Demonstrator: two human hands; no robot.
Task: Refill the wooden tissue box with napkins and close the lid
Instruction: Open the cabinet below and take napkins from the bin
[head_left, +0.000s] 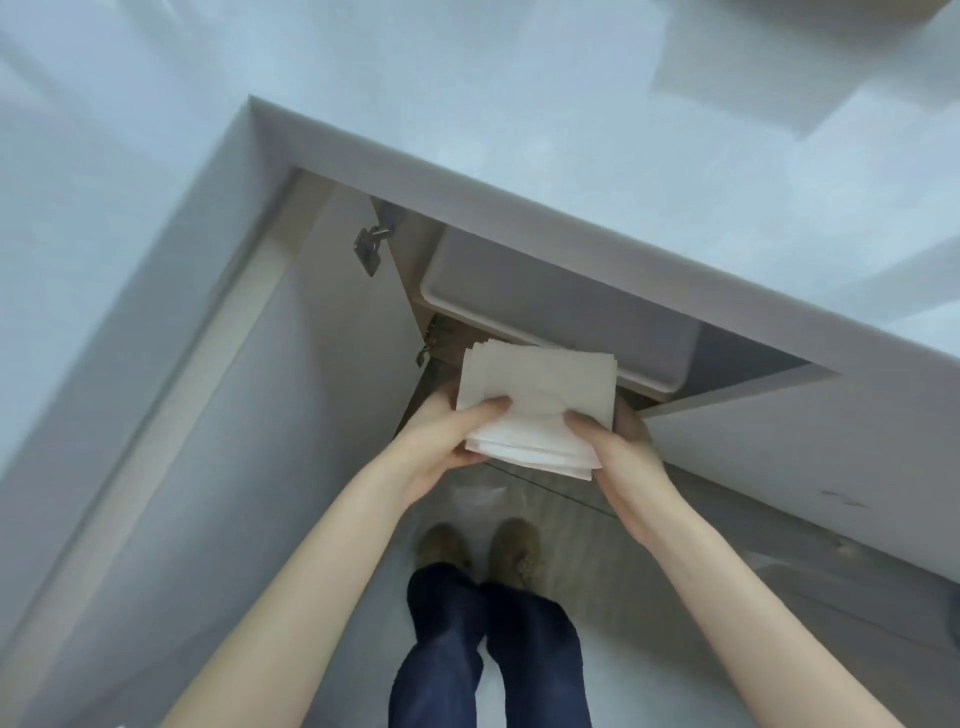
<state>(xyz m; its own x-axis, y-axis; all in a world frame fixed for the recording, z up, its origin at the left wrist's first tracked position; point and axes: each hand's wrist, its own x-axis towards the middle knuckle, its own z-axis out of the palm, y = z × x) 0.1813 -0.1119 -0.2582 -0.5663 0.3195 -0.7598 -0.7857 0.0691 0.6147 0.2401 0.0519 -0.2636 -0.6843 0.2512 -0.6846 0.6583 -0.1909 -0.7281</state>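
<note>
A stack of white napkins (537, 400) is held flat between both hands, in front of an open cabinet under the counter. My left hand (447, 441) grips its left edge, thumb on top and fingers underneath. My right hand (623, 447) grips its right edge the same way. The wooden tissue box is not in view.
A white countertop (571, 156) runs across the top, its edge just above the napkins. Below it a grey bin (545, 317) sits in the cabinet. The open cabinet door (208, 415) stands at the left, another door panel (805, 467) at the right. My feet (478, 556) stand on the floor.
</note>
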